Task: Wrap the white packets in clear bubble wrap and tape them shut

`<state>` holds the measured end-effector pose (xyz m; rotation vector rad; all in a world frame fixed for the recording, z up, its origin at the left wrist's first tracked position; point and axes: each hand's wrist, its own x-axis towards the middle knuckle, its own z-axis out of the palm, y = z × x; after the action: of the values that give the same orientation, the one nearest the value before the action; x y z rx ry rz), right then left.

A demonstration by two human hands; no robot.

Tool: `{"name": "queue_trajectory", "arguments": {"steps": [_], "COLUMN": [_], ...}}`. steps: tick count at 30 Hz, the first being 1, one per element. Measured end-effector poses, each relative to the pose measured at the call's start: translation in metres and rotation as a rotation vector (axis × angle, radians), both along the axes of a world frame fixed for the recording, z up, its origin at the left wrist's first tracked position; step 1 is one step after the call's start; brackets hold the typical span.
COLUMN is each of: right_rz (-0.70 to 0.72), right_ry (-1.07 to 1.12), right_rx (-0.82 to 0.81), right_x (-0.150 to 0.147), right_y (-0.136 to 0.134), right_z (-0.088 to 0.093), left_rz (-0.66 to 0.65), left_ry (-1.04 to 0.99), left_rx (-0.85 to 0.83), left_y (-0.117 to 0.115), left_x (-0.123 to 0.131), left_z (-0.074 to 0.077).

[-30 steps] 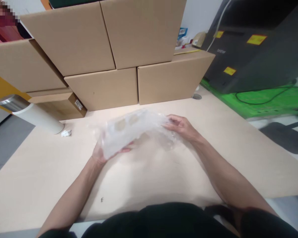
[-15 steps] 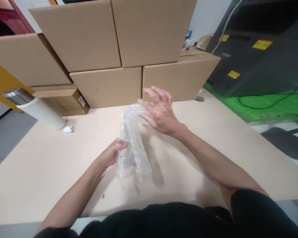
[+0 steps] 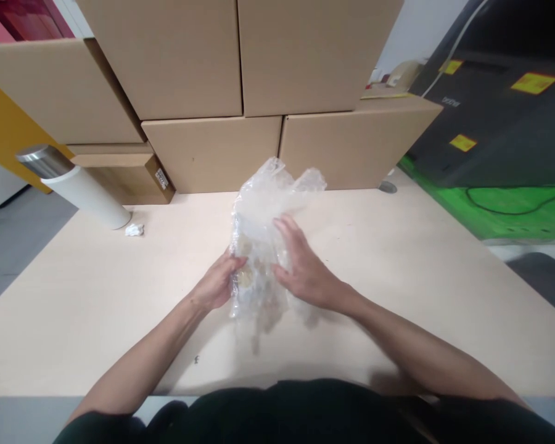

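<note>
Clear bubble wrap (image 3: pixel 263 216) stands above the pale table (image 3: pixel 166 271), its upper part spread out and its lower end hanging. Something yellowish shows faintly through it near my left thumb, too blurred to name. My left hand (image 3: pixel 219 280) grips the wrap by its left side, thumb in front. At the right side, my right hand (image 3: pixel 303 265) is against or just beside the wrap, its fingers apart and slightly curved.
Cardboard boxes (image 3: pixel 213 154) are stacked along the back. A white bottle with a metal cap (image 3: pixel 90 197) and a crumpled white scrap (image 3: pixel 134 230) stand at the left. A dark machine (image 3: pixel 485 123) is beyond the table's right side.
My right hand has come down from above the wrap to its right side. The wrap's top has opened out and risen. The camera view has shifted slightly.
</note>
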<state>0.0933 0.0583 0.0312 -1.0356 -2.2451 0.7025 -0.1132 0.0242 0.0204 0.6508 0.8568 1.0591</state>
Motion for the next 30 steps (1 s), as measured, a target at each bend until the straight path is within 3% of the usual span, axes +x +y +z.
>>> {"name": "queue_trajectory", "arguments": {"steps": [4, 9, 11, 14, 17, 18, 20, 22, 24, 26, 30], "right_rz": [-0.199, -0.492, -0.548, -0.522, -0.462, -0.446, -0.417, -0.399, -0.395, -0.403, -0.451], "right_ry": [0.343, 0.71, 0.801, 0.903, 0.964, 0.974, 0.986, 0.991, 0.993, 0.988, 0.973], "right_rx": [-0.266, -0.608, -0.705, -0.825, -0.848, -0.847, -0.844, -0.836, -0.819, -0.808, -0.784], "right_x": [0.032, 0.061, 0.065, 0.066, 0.065, 0.065, 0.066, 0.066, 0.068, 0.07, 0.076], "right_y": [0.02, 0.032, 0.032, 0.03, 0.027, 0.025, 0.023, 0.021, 0.021, 0.021, 0.023], "right_z": [-0.016, -0.034, -0.036, -0.029, -0.02, -0.017, -0.016, -0.018, -0.02, -0.02, -0.013], "left_rz": [-0.016, 0.162, 0.158, 0.196, 0.252, 0.187, -0.074, -0.364, -0.528, -0.539, -0.339], "left_ry": [0.006, 0.149, 0.245, 0.557, 1.068, 1.223, 1.45, 1.569, 1.631, 1.666, 1.583], "left_rx": [-0.072, -0.062, -0.069, 0.042, 0.42, 0.557, 0.752, 0.826, 0.82, 0.803, 0.869], "left_y": [0.009, 0.021, 0.024, 0.022, 0.012, 0.007, -0.003, -0.011, -0.014, -0.014, -0.015], "left_x": [-0.009, -0.017, -0.02, -0.021, -0.015, -0.011, 0.0, 0.009, 0.012, 0.009, -0.007], "left_z": [-0.001, -0.009, -0.014, -0.02, -0.02, -0.019, -0.017, -0.018, -0.021, -0.025, -0.019]}}
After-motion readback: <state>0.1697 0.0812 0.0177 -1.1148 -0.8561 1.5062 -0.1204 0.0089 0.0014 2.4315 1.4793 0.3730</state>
